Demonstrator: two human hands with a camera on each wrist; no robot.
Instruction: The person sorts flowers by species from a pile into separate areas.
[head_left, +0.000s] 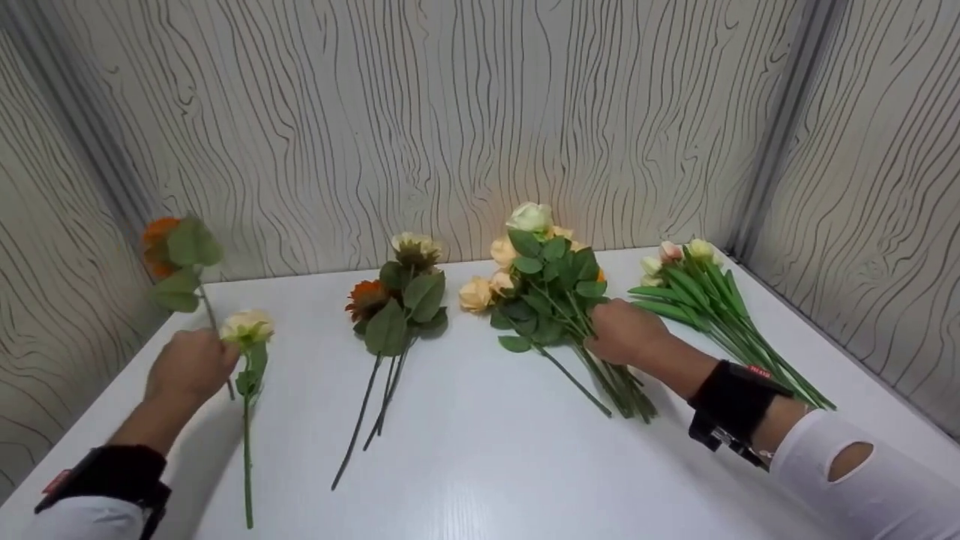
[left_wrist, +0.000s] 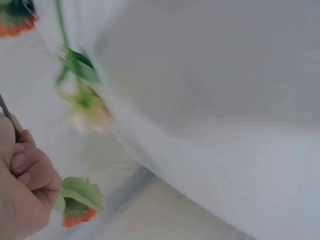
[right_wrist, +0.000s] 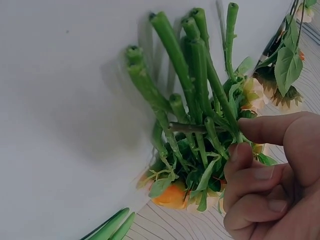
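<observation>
On the left, my left hand [head_left: 191,365] grips the thin dark stem of an orange sunflower-like bloom [head_left: 159,247], raised and leaning over the table's back left. Close beside that hand lies a single cream flower [head_left: 247,328], its green stem pointing toward me. At centre right, my right hand [head_left: 624,330] is at the stems of a pile of cream, peach and orange roses [head_left: 555,274]. In the right wrist view, the thumb and index finger of the right hand [right_wrist: 270,175] pinch a green stem [right_wrist: 220,90] at the edge of the bunch.
Between the hands lies a small group of orange and cream flowers [head_left: 409,300] with dark stems. Pale tulips [head_left: 697,289] lie at the right, close to the right forearm. Wood-patterned panels [head_left: 450,135] enclose the white table [head_left: 480,465] at the back and sides.
</observation>
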